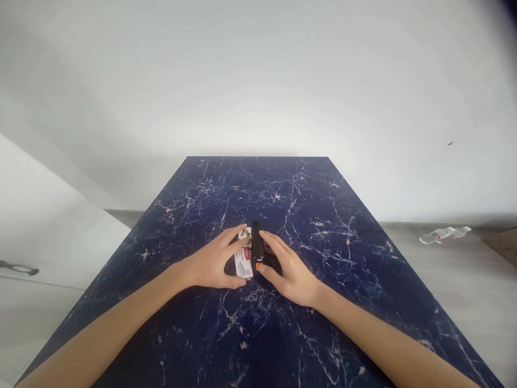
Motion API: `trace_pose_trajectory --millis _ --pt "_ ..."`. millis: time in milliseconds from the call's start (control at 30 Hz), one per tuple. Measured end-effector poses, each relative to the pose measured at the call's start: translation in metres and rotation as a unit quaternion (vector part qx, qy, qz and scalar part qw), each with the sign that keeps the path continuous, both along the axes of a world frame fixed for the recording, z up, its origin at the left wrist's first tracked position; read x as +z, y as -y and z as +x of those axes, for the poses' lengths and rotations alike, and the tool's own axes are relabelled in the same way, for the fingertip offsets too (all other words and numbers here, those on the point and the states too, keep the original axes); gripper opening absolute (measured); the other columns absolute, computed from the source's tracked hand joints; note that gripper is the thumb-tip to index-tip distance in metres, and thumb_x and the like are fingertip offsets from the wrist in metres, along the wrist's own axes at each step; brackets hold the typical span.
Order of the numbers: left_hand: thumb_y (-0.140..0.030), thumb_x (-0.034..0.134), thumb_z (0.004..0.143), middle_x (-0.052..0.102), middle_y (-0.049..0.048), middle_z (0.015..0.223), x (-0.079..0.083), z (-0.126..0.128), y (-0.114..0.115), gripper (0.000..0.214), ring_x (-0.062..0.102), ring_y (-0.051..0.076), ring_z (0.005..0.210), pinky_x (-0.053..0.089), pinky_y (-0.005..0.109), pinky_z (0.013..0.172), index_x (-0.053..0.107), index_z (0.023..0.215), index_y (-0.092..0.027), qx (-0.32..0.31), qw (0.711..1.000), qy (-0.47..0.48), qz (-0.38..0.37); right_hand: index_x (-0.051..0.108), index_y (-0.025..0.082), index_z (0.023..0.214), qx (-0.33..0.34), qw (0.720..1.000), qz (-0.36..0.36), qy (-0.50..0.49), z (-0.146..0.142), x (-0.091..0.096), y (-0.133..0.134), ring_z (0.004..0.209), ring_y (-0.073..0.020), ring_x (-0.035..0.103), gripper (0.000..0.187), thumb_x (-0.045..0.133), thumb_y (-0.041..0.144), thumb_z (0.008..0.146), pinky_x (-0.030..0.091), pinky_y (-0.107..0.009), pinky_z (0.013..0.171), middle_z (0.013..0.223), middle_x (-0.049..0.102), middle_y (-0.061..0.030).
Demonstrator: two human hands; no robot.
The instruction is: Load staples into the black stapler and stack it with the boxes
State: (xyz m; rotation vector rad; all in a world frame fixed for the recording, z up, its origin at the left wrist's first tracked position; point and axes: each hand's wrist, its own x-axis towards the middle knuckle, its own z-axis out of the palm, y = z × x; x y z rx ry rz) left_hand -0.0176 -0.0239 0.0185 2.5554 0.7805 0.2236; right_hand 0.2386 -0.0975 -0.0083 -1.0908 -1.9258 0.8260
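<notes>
A black stapler (pixel 257 245) with an orange spot at its near end lies in the middle of a dark blue marbled table (pixel 323 215). A small white and red box (pixel 244 262) lies right beside it on the left. My left hand (pixel 214 262) curls round the box, thumb at its near end and fingers at its far end. My right hand (pixel 288 269) curls round the stapler from the right, thumb near the orange spot and fingers along its side.
The table runs up to a white wall. On the grey floor to the right lies a clear plastic bottle (pixel 443 234). A white surface with a dark ring-shaped object (pixel 18 268) stands at the left.
</notes>
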Motion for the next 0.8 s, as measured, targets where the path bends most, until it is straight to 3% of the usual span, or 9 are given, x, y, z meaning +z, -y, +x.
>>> trace_pose_trajectory --millis 200,300,467,667,800 --pt "-0.063 0.078 0.076 -0.003 0.0116 0.172 -0.005 0.006 0.005 0.119 0.011 0.046 0.155 0.036 0.065 0.117 0.007 0.165 -0.03 0.005 0.998 -0.04 0.042 0.025 0.031 0.16 -0.001 1.0 -0.003 0.013 0.0 0.001 0.001 0.148 -0.0295 0.038 0.068 0.056 0.028 0.1 0.041 -0.052 0.121 0.164 0.032 -0.008" --pt "-0.061 0.073 0.082 -0.003 0.0119 0.172 -0.009 0.007 0.007 0.111 0.011 0.044 0.156 0.039 0.062 0.117 0.007 0.165 -0.029 0.014 0.997 -0.034 0.06 0.026 0.03 0.16 -0.001 1.0 -0.001 0.016 0.0 0.001 0.001 0.148 -0.0292 0.038 0.068 0.056 0.028 0.1 0.04 -0.052 0.122 0.163 0.032 -0.0081" --pt "-0.074 0.064 0.083 -0.007 0.0125 0.171 -0.013 0.003 0.005 0.114 0.006 0.044 0.156 0.024 0.063 0.123 -0.001 0.165 -0.027 -0.012 0.996 -0.044 0.074 0.027 0.029 0.16 -0.002 1.0 0.008 0.016 -0.001 0.0 0.001 0.148 -0.0303 0.038 0.067 0.056 0.029 0.1 0.039 -0.055 0.122 0.162 0.033 -0.0097" --pt "-0.077 0.064 0.081 -0.01 0.012 0.171 -0.013 0.002 0.0 0.12 0.002 0.043 0.157 0.02 0.062 0.125 -0.008 0.164 -0.028 -0.022 0.997 -0.049 0.06 0.027 0.029 0.16 -0.004 1.0 0.01 0.017 -0.001 0.001 0.001 0.148 -0.031 0.039 0.067 0.056 0.029 0.1 0.041 -0.055 0.121 0.162 0.034 -0.0103" --pt "-0.075 0.069 0.079 -0.012 0.0106 0.171 -0.001 -0.004 0.0 0.124 0.001 0.045 0.156 0.024 0.064 0.122 -0.011 0.163 -0.031 -0.008 0.999 -0.034 0.0 0.027 0.03 0.16 -0.009 1.0 0.011 0.017 -0.002 0.001 0.001 0.146 -0.0326 0.041 0.067 0.056 0.029 0.1 0.042 -0.058 0.119 0.162 0.034 -0.0101"
